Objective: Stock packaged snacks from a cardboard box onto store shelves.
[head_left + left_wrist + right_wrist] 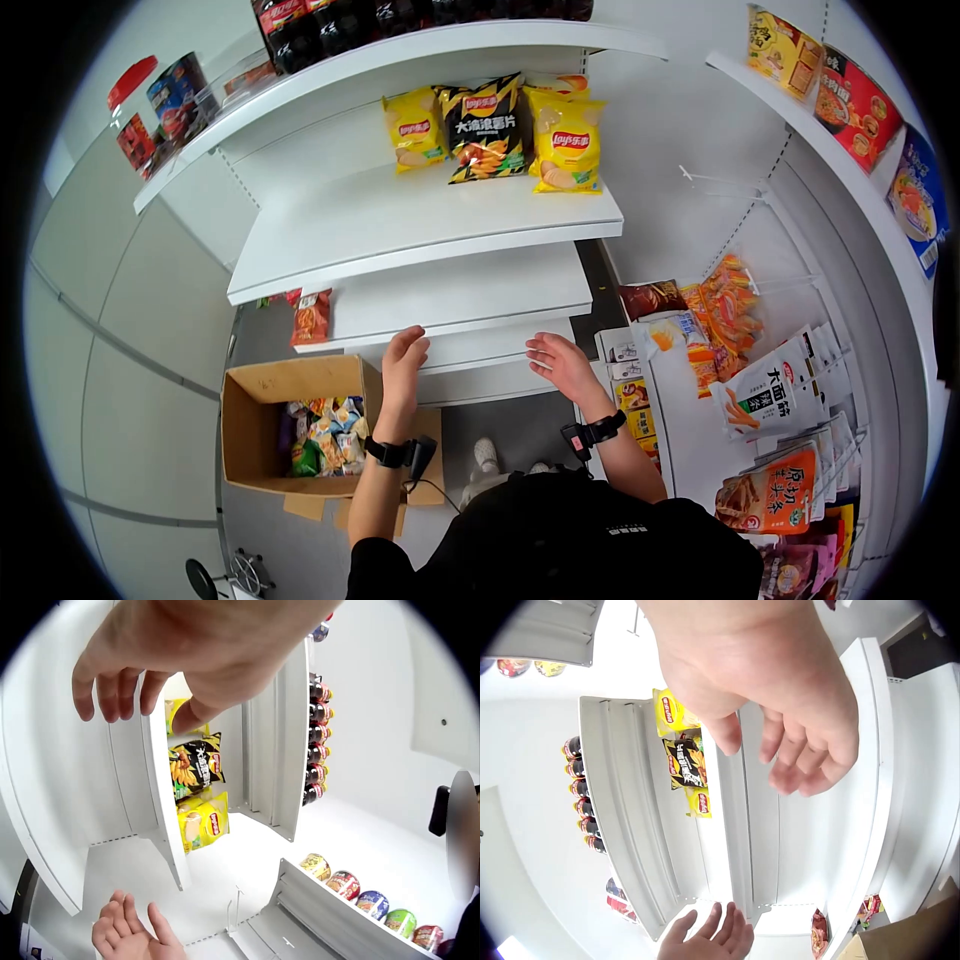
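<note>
Holds both hands open and apart before the white shelves.
Has the left hand [403, 365] raised near the lower shelf [450, 298], fingers slightly bent, gripping nothing; has the right hand [563, 368] likewise open and unladen, near the same shelf's right end, fingers loosely bent and thumb apart. Shows, at the back of the upper shelf [400, 218], toward its right end, a yellow bag [414, 130], then a black bag [483, 130], then a larger yellow bag [566, 142], with another partly hidden behind. Shows a red bag [311, 317] at the lower shelf's left end, bottles [400, 15] on the top shelf [440, 38], and, on the floor to the left, an open box [248, 430] with mixed packets [328, 436] inside.
</note>
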A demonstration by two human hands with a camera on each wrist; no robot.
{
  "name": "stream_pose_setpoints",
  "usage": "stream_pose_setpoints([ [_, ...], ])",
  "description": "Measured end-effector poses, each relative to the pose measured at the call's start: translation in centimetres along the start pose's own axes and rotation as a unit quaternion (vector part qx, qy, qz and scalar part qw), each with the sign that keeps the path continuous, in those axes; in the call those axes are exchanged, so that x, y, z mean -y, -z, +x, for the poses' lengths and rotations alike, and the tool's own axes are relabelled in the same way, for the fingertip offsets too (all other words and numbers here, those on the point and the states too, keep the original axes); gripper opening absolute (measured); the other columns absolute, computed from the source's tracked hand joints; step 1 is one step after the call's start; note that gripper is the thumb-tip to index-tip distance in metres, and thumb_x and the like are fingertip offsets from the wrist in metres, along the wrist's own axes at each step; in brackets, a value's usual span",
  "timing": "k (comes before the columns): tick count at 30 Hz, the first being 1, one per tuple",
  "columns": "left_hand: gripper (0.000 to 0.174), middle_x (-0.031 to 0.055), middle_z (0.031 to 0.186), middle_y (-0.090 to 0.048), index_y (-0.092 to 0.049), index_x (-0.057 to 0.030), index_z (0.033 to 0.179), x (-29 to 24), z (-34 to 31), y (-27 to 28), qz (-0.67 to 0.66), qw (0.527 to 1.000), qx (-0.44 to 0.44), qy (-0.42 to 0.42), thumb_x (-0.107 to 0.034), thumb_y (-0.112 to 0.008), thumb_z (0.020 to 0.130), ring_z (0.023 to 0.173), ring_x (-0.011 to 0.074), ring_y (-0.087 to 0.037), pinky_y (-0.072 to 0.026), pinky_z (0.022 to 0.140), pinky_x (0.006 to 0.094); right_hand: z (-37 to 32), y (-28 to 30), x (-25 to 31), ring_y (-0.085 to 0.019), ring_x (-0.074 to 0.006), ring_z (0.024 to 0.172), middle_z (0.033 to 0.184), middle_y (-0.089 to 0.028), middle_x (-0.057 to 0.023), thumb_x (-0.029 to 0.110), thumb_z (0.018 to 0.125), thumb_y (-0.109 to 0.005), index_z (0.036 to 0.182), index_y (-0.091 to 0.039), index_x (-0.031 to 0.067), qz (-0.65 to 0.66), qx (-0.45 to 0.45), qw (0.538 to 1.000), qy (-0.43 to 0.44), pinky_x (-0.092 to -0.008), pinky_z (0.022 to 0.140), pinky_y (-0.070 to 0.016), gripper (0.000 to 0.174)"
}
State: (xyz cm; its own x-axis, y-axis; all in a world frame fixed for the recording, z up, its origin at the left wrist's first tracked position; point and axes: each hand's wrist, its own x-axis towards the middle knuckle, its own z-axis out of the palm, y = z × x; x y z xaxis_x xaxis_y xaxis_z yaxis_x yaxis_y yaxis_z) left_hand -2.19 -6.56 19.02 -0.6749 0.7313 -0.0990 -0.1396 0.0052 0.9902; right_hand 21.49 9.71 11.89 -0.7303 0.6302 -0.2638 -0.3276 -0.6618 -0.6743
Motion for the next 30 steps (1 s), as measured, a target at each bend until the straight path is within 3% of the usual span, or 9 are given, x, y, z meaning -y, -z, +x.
stream_pose_setpoints([
  [8,0.029,0.0038,0.102,-0.059,-0.056,0.0003,0.112,6.6,-6.4,2.4,-0.017,0.992,-0.119,-0.03,-0.011,-0.059,0.085,0.09,0.0104,-0.054,-0.0422,0.077,0.0226,-1.1,2.0,-2.4,-0.055,-0.0217,0.101,0.108,-0.06,-0.0097,0.025,0.091,-0.055,0.107,-0.056,0.0059,0.01,-0.008,0.999,-0.042,-0.0358,0.087,-0.0441,0.025],
  [15,0.027,0.0001,0.098,-0.06,-0.059,-0.0031,0.11,8.0,-10.9,5.1,-0.047,0.972,-0.23,0.028,-0.014,-0.06,0.085,0.085,0.0075,-0.053,-0.041,0.07,0.0214,-0.9,1.6,-4.2,-0.054,-0.0205,0.099,0.107,-0.059,-0.0087,0.025,0.089,-0.057,0.103,-0.055,0.007,0.019,-0.014,0.997,-0.074,-0.0348,0.087,-0.0431,0.023],
  [18,0.026,-0.0001,0.099,-0.061,-0.059,-0.0036,0.109,9.0,-12.2,6.9,-0.067,0.964,-0.255,0.032,-0.015,-0.06,0.086,0.086,0.0073,-0.053,-0.0407,0.071,0.0217,-0.7,1.1,-5.4,-0.055,-0.0197,0.098,0.106,-0.06,-0.0092,0.025,0.089,-0.056,0.106,-0.055,0.0062,0.013,-0.013,0.996,-0.085,-0.0347,0.085,-0.0443,0.026],
  [19,0.025,-0.0006,0.1,-0.062,-0.06,-0.0058,0.109,9.3,-12.7,7.5,-0.051,0.962,-0.265,0.034,-0.016,-0.059,0.086,0.09,0.0094,-0.056,-0.0431,0.075,0.0253,-0.6,0.8,-5.9,-0.055,-0.0196,0.098,0.106,-0.06,-0.0092,0.025,0.089,-0.056,0.106,-0.055,0.0062,0.01,-0.01,0.996,-0.089,-0.0347,0.085,-0.0442,0.026],
  [30,0.024,0.0007,0.101,-0.062,-0.062,-0.0067,0.106,12.3,-22.1,14.8,-0.085,0.928,-0.357,0.065,-0.02,-0.058,0.087,0.091,0.0096,-0.056,-0.0429,0.077,0.0245,-1.5,-6.3,-14.1,-0.055,-0.0188,0.094,0.104,-0.06,-0.0095,0.024,0.088,-0.057,0.104,-0.055,0.0054,-0.036,0.034,0.987,-0.155,-0.033,0.083,-0.0453,0.025],
])
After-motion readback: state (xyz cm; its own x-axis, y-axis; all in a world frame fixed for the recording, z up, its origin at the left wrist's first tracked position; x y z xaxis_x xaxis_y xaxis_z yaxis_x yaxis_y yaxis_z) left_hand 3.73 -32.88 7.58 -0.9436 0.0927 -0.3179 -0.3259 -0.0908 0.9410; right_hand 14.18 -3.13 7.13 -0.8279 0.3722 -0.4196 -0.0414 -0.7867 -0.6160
